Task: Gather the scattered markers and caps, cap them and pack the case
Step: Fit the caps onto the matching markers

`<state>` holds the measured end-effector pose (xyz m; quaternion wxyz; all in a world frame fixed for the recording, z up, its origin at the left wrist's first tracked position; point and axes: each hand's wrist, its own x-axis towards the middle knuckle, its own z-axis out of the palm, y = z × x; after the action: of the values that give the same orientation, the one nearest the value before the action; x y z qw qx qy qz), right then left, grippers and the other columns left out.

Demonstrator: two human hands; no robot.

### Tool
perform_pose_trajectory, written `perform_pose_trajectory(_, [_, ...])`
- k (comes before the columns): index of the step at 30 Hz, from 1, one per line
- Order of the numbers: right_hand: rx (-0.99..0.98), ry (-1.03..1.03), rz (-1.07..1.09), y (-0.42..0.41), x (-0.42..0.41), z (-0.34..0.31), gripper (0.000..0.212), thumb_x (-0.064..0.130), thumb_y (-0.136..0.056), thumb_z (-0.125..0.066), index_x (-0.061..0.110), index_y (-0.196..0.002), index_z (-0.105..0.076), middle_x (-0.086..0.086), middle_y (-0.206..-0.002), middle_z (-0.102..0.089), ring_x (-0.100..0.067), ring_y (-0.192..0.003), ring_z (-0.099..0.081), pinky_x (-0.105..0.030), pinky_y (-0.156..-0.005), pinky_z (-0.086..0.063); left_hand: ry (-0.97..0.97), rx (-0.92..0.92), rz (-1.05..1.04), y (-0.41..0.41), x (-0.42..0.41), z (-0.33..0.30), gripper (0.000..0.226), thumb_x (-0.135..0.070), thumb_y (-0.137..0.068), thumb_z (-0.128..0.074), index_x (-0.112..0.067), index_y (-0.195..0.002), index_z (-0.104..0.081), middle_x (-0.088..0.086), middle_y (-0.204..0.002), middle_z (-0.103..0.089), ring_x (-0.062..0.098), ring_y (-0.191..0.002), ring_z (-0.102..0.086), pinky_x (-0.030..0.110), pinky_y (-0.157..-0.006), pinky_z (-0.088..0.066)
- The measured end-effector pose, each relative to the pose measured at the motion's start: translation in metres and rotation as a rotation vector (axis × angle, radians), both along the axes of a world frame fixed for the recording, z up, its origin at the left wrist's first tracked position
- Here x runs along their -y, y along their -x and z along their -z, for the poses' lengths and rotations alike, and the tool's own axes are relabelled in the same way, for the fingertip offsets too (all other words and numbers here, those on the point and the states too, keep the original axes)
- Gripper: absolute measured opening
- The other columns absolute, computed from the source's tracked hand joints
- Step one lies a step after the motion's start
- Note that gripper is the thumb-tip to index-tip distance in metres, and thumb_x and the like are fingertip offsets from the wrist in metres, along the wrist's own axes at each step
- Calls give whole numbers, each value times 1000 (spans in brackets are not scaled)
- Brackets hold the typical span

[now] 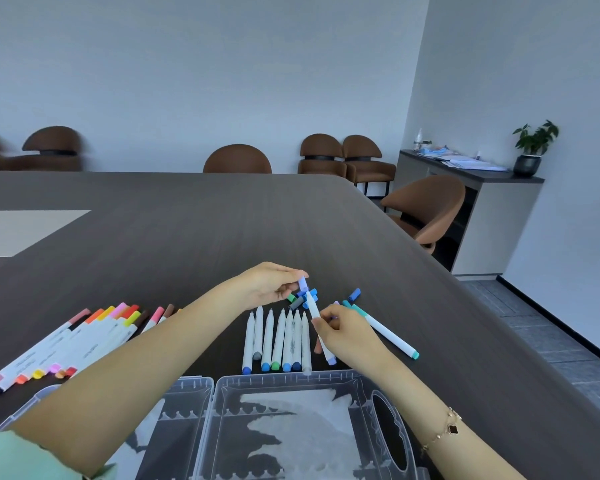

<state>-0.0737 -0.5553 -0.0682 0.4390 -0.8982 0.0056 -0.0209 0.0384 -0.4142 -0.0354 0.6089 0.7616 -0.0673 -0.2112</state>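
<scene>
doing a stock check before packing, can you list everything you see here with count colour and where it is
capped markers: about a dozen, warm-coloured caps, fanned out on the table's left
uncapped markers: seven, white barrels with blue, grey and green ends, in a row before the case
teal marker: one, capped, lying right of the hands
loose caps: several, blue, green and grey, heaped beyond the row
case: one, clear plastic, open, at the near edge
table: one, dark wood
chairs: several, brown, along the wall and table
plant: one, green, on the sideboard
left hand: pinches a lilac cap
right hand: holds a lilac marker
</scene>
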Motion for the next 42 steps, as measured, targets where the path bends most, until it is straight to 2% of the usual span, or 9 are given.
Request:
perform_pose_trajectory(11, [-9, -37, 32, 1, 3, -4, 26, 22, -99, -42, 19, -76, -53, 4, -44, -56, -3, -52, -59, -4, -43, -35, -181, 176, 53, 6, 10, 11, 24, -20, -95, -55, -7, -109, -70, 17, -110, -66, 11, -80, -55, 18, -73, -52])
perform_pose_trajectory(15, [-37, -85, 87, -2, 6, -1, 34, 21, -98, -43, 11, -68, -58, 6, -41, -56, -13, -111, -60, 5, -63, -37, -162, 178, -64, -2, 10, 6, 27, -21, -95, -54, -4, -112, -68, 14, -100, -64, 11, -78, -53, 19, -75, -51])
perform_pose_trajectory(17, [-63, -62, 77, -4, 6, 1, 37, 20, -97, -44, 8, -66, -61, 1, -47, -58, -1, -121, -50, -6, -95, -37, -156, 172, -86, -4, 9, 4, 28, -21, -96, -53, -5, -113, -68, 11, -97, -61, 12, -81, -52, 23, -82, -51])
perform_pose_trajectory(19, [-84, -13, 64, -7, 6, 3, 38, 21, -96, -45, 11, -63, -59, 7, -40, -56, -1, -109, -51, -26, -104, -36, -154, 182, -76, -3, 10, 5, 28, -22, -96, -53, -5, -113, -68, 12, -98, -62, 13, -82, -52, 25, -88, -50])
perform_pose_trajectory(23, [-103, -8, 72, -9, 5, 4, 33, 21, -96, -46, 9, -70, -62, 22, -36, -51, 0, -70, -38, -15, -77, -35, -174, 212, -48, 1, 14, 12, 26, -23, -96, -53, -7, -107, -70, 15, -111, -66, 20, -96, -60, 27, -91, -51])
perform_pose_trajectory(30, [-74, -23, 68, -8, 4, 5, 31, 20, -96, -46, 1, -83, -67, 4, -52, -57, 2, -121, -46, -27, -109, -34, -182, 236, -71, 0, 16, 15, 29, -25, -96, -52, -7, -113, -68, 13, -110, -67, 14, -90, -59, 25, -90, -51])
perform_pose_trajectory(34, [-87, -40, 80, -5, 5, 2, 32, 23, -98, -44, 9, -74, -60, 3, -47, -55, -4, -57, -55, -2, -56, -39, -269, 300, -18, 4, 18, 19, 31, -27, -97, -51, -4, -108, -68, 14, -99, -67, 14, -81, -57, 26, -86, -52])
perform_pose_trajectory(38, [-108, -74, 92, -4, 4, 0, 32, 22, -98, -43, 9, -76, -61, -6, -60, -60, 1, -59, -53, -10, -60, -32, -370, 486, 49, 12, 22, 19, 30, -26, -98, -49, -5, -102, -69, 3, -81, -62, 8, -67, -54, 14, -64, -47])
perform_pose_trajectory(42, [-149, -173, 122, -4, 5, -3, 33, 21, -98, -44, -4, -98, -66, -13, -71, -63, -3, -52, -49, -12, -48, -36, -428, 627, 85, 16, 25, 18, 30, -28, -96, -52, -4, -98, -69, 5, -85, -66, 12, -74, -59, 26, -74, -50])
